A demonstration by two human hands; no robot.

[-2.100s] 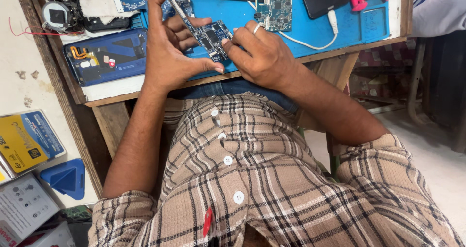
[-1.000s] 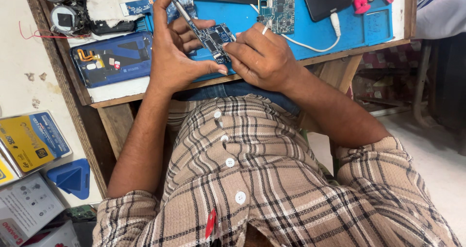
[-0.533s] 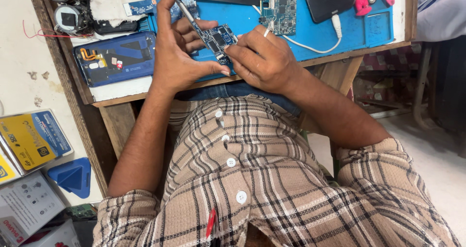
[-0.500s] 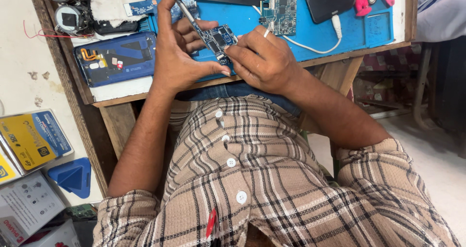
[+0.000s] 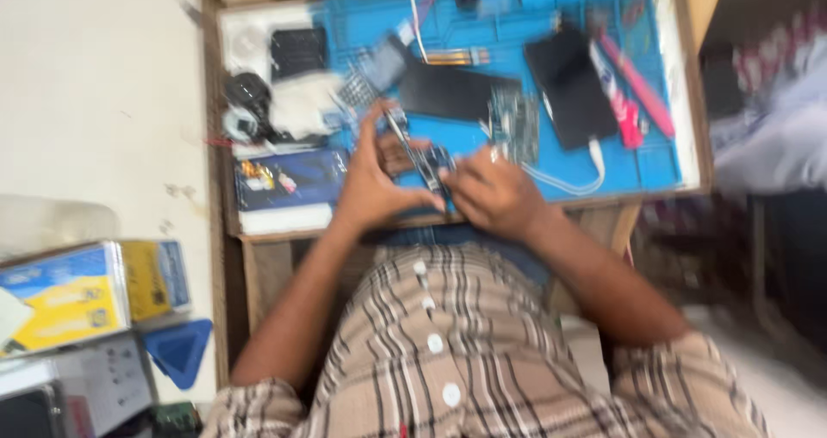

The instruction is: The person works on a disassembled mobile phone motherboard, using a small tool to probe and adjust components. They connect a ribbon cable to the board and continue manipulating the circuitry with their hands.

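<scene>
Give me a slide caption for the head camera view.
Both hands, left hand and right hand, hold a small circuit board above a cluttered blue work mat; image blurred.

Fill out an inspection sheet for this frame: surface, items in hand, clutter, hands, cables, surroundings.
Surface: small wooden table covered by a blue work mat; picture is motion-blurred.
Job's things: small circuit board held between both hands above the mat's near edge.
Clutter: black slab, dark phone, second circuit board, red tool, dark blue tray, round black item.
Hands: left hand and right hand both grip the circuit board; finger detail is blurred.
Cables: white cable runs from the dark phone; thin red wire at the left edge.
Surroundings: yellow-and-blue boxes and blue triangular piece on the floor.
</scene>
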